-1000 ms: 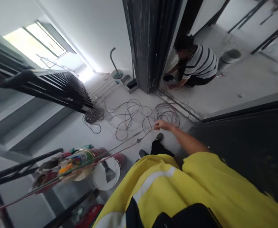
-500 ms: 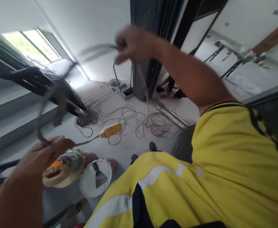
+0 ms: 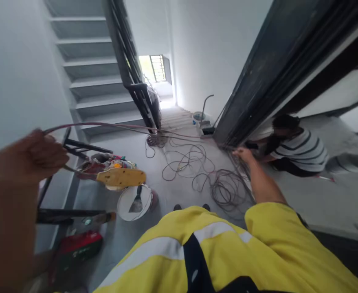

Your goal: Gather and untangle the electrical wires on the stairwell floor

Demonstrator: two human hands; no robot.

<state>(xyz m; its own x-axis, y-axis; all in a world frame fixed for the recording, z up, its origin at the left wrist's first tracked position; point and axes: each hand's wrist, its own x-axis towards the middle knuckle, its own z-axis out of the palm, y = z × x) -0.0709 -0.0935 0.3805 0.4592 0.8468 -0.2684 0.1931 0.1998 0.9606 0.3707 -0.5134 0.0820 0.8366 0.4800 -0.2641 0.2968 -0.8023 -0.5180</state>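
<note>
My left hand (image 3: 29, 156) is raised at the left, closed around a bundle of thin wires (image 3: 105, 127) and a tool with a yellow handle (image 3: 120, 177) that sticks out to the right. The wires run from this hand across to the dark door frame (image 3: 258, 85). My right hand (image 3: 242, 154) reaches down and forward, gripping the wires where they meet the foot of that frame. Loose coils of wire (image 3: 227, 189) lie tangled on the grey floor below my right arm.
Another person in a striped shirt (image 3: 297, 150) crouches just past the door frame. A white bucket with a scraper (image 3: 136, 201), paint cans (image 3: 105, 162) and a red case (image 3: 75, 246) sit at the lower left. Stairs (image 3: 90, 81) and a black railing (image 3: 136, 89) rise behind.
My right hand has dropped from head height down to the wires at the foot of the door frame. My left hand has stayed raised with the wires and yellow-handled tool. The view has swung around.
</note>
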